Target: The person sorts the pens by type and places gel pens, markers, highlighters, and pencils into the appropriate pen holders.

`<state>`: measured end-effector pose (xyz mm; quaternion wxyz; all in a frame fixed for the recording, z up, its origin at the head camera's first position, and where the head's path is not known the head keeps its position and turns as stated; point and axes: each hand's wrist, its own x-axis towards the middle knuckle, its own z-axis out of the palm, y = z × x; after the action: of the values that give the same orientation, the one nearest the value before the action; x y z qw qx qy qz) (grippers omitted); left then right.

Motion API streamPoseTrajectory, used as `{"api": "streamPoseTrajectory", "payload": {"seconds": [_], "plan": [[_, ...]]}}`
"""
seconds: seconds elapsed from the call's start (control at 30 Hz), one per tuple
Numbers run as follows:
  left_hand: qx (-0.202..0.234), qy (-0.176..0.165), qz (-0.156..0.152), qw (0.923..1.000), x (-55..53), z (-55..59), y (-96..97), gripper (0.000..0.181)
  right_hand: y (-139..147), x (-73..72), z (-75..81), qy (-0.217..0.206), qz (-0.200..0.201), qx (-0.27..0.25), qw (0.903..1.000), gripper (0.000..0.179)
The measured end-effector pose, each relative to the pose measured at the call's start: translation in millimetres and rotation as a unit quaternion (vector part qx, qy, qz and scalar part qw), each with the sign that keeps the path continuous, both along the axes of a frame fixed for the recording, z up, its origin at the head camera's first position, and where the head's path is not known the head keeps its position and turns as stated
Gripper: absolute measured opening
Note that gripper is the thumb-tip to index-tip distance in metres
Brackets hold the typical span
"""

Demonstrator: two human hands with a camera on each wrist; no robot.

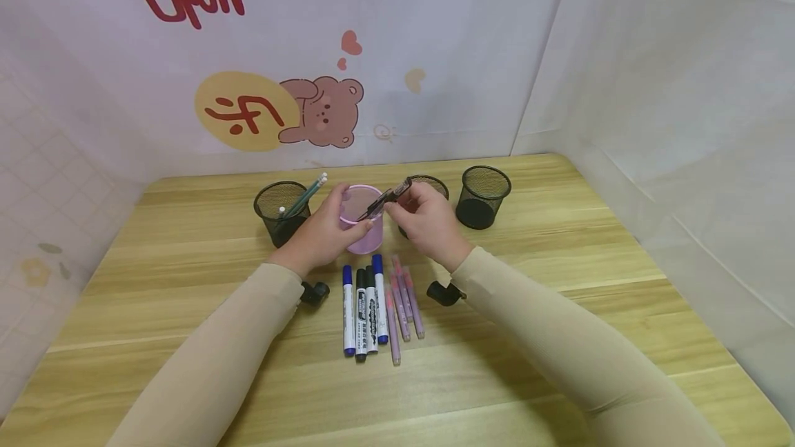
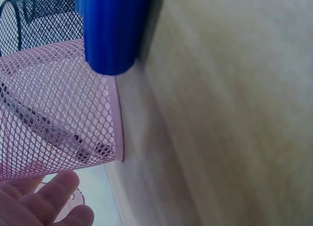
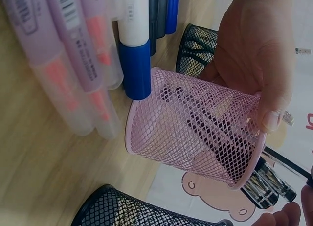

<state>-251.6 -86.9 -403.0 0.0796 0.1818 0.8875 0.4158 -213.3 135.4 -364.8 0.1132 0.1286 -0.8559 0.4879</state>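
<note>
A pink mesh pen cup (image 1: pixel 364 240) stands on the table, with my left hand (image 1: pixel 319 234) gripping its rim, the thumb at the near side. Several black pens (image 3: pixel 264 187) slant out over the rim, their lower ends showing through the mesh in both wrist views. At that rim my right hand (image 1: pixel 430 223) pinches a black pen (image 1: pixel 379 204); the fingertips are partly cut off in the right wrist view. Left of the pink cup, a black mesh cup (image 1: pixel 271 216) holds white-ended green pencils (image 1: pixel 304 195).
Blue and black capped markers (image 1: pixel 348 312) lie in front of the pink cup, beside several lilac highlighters (image 1: pixel 404 305). Behind the right hand is a black mesh cup (image 1: pixel 435 181); another (image 1: pixel 483 188) stands farther right. A white printed cloth (image 1: pixel 447 88) hangs behind the table.
</note>
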Motion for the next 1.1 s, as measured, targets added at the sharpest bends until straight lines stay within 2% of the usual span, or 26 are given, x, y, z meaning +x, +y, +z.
{"api": "streamPoseTrajectory", "payload": {"seconds": [0.27, 0.47, 0.83, 1.1], "plan": [[-0.009, -0.001, 0.003, 1.0000, -0.3, -0.5, -0.5, 0.095, 0.9, 0.6, -0.7, -0.008, -0.011, 0.025, 0.9996, 0.014], [-0.005, -0.001, -0.001, 1.0000, -0.4, -0.9, -0.8, 0.094, 0.8, -0.1, 0.8, -0.026, 0.001, 0.042, 0.9988, 0.021], [0.002, -0.002, -0.003, 1.0000, -0.7, -1.0, -0.1, 0.091, 1.4, 0.2, 0.5, -0.034, 0.000, 0.018, 0.9993, 0.046], [0.004, -0.001, -0.003, 1.0000, -0.7, -1.1, -0.1, 0.091, 4.4, 1.0, -0.2, -0.039, 0.001, 0.000, 0.9993, 0.044]]}}
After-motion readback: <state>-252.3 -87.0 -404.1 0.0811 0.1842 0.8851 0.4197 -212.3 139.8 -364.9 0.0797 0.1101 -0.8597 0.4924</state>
